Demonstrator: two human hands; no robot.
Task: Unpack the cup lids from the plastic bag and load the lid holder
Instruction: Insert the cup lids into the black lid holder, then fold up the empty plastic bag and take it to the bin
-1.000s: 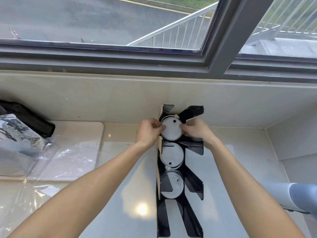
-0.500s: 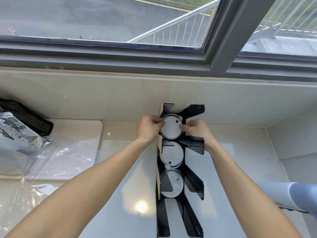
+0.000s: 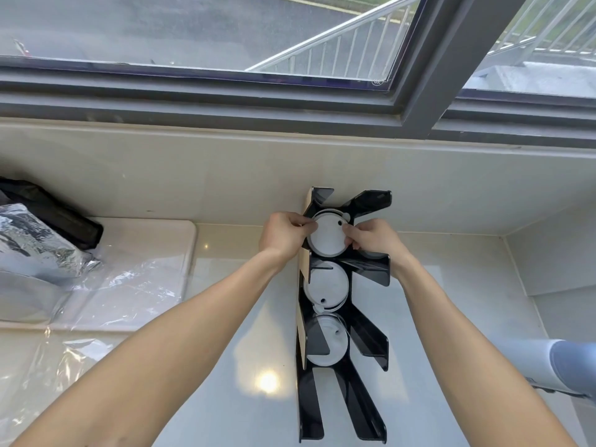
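A black lid holder (image 3: 367, 337) with slanted fins stands on the pale counter against the back wall. Three of its slots hold white round cup lids. The top lids (image 3: 327, 237) sit in the uppermost slot, pinched on both sides: my left hand (image 3: 282, 235) grips their left edge and my right hand (image 3: 371, 237) their right edge. Below them sit the middle lids (image 3: 325, 285) and the lower lids (image 3: 332, 343). The bottom slot looks empty. Clear plastic bag wrapping (image 3: 106, 291) lies crumpled at the left.
A cream tray (image 3: 154, 233) lies at the left under the plastic, with a silver foil bag (image 3: 29, 240) and a black bag (image 3: 54, 214) on it. A grey-blue object (image 3: 567, 366) pokes in at the right edge. A window runs above the backsplash.
Both hands stay on the top lids, and the lids have turned slightly in the slot. The camera view has shifted a little.
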